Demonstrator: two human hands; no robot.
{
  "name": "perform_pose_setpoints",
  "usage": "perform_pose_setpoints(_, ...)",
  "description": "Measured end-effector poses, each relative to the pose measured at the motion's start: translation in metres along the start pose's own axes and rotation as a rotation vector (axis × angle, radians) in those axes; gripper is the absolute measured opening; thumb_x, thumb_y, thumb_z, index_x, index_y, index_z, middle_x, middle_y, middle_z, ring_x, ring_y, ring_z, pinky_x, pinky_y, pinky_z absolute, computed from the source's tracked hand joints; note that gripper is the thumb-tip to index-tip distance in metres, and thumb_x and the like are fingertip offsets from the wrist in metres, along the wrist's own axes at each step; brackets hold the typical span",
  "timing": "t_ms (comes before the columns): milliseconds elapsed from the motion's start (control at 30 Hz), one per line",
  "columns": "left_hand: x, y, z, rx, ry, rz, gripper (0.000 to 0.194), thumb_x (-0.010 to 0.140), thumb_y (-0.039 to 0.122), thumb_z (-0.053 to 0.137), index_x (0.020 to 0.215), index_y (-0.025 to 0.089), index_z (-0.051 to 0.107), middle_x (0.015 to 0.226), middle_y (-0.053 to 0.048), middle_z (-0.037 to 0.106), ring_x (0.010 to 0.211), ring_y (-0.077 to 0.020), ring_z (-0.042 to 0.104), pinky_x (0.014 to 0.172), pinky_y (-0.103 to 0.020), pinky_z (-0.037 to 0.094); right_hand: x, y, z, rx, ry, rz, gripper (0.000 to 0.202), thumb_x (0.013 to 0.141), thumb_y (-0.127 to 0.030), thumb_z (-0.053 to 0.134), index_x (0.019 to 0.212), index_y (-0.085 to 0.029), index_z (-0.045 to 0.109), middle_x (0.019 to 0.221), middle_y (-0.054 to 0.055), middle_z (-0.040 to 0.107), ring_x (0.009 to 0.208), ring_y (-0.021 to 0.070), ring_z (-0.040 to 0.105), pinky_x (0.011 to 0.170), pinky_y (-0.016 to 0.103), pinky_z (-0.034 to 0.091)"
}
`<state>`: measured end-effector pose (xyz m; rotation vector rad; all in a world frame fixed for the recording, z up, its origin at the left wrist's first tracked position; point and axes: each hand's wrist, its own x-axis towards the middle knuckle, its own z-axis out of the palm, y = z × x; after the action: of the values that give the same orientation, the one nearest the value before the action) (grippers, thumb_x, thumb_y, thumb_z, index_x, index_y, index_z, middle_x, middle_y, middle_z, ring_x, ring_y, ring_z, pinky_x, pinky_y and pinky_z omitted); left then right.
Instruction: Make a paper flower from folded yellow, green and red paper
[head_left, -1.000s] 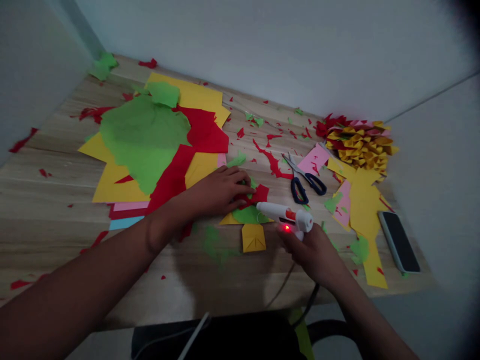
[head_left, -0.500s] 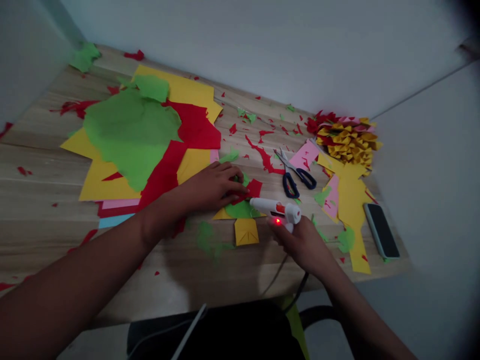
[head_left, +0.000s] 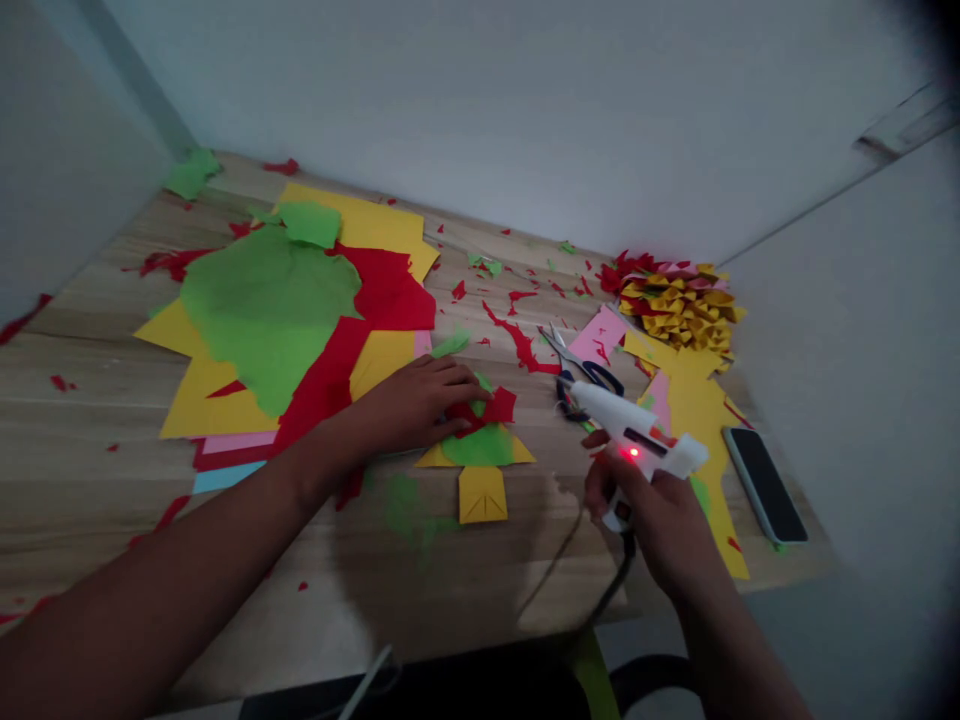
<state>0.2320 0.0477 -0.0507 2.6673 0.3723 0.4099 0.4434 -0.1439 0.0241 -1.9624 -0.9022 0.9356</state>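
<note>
red paper [head_left: 499, 405] lies under and just beyond the fingers of a left hand [head_left: 420, 400], loosely spread, while a right hand [head_left: 667, 520], fingers curled, grips a glowing white glue gun [head_left: 626, 425] beside scissors [head_left: 604, 376].

No lettering, label, brand, number or sign can be read on anything in view.

Plain pale walls are closing in on a wood-grain worktop [head_left: 300, 560], which is serving as a small craft corner: coloured paper sheets [head_left: 270, 310], torn scraps, scissors [head_left: 577, 365] and a glue gun [head_left: 637, 430] are showing that. Whether it is belonging to a home or classroom is staying unclear.
</note>
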Motion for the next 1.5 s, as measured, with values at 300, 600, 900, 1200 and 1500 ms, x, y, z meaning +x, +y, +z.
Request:
perform_pose_setpoints(300, -0.001, 0.003, -0.008, 0.125, 0.201, 0.029, 0.015, 0.098, 0.028, 0.053, 0.098, 0.021, 0.066, 0.107, -0.006, 0.069, 0.101, -0.0213, 0.059, 0.087, -0.036, 0.041, 0.064, 0.002, 0.039, -0.103, 0.073, -0.211, 0.031, 0.071, -0.036, 0.075, 0.093, -0.021, 0.06, 0.088, 0.007, 0.076, 0.081, 0.0252, 0.071, 0.074, 0.037, 0.053)
perform_pose_setpoints(600, -0.002, 0.001, -0.007, 0.087, 0.005, 0.012, 0.021, 0.093, 0.042, 0.062, 0.092, 0.021, 0.065, 0.1, -0.004, 0.066, 0.096, -0.022, 0.057, 0.083, -0.035, 0.038, 0.08, 0.01, 0.07, -0.461, 0.127, -0.36, 0.036, 0.077, -0.024, 0.067, 0.112, -0.02, 0.058, 0.1, 0.011, 0.073, 0.095, 0.0319, 0.066, 0.081, 0.044, 0.05)
perform_pose_setpoints(900, -0.001, 0.001, -0.007, 0.078, -0.007, -0.013, 0.022, 0.092, 0.043, 0.062, 0.094, 0.021, 0.066, 0.1, -0.005, 0.066, 0.099, -0.0237, 0.056, 0.086, -0.036, 0.038, 0.074, 0.01, 0.065, -0.04, -0.006, -0.238, 0.029, 0.075, -0.033, 0.066, 0.099, -0.021, 0.055, 0.08, 0.002, 0.069, 0.069, 0.0202, 0.065, 0.068, 0.034, 0.051)
perform_pose_setpoints(1200, -0.002, 0.003, -0.009, 0.009, 0.023, 0.006, 0.011, 0.093, 0.031, 0.06, 0.098, 0.022, 0.065, 0.104, -0.005, 0.066, 0.103, -0.0221, 0.058, 0.092, -0.035, 0.039, 0.073, 0.009, 0.078, -0.019, 0.075, -0.26, 0.027, 0.069, -0.027, 0.07, 0.092, -0.022, 0.056, 0.069, -0.002, 0.064, 0.063, 0.019, 0.062, 0.062, 0.032, 0.048)
perform_pose_setpoints(1500, -0.003, 0.001, -0.007, 0.007, 0.017, 0.04, 0.014, 0.093, 0.028, 0.06, 0.104, 0.023, 0.067, 0.105, -0.005, 0.066, 0.099, -0.0208, 0.059, 0.09, -0.035, 0.038, 0.075, 0.016, 0.081, -0.097, 0.118, -0.253, 0.029, 0.073, -0.031, 0.072, 0.097, -0.021, 0.057, 0.07, -0.001, 0.064, 0.064, 0.0191, 0.061, 0.063, 0.034, 0.047)
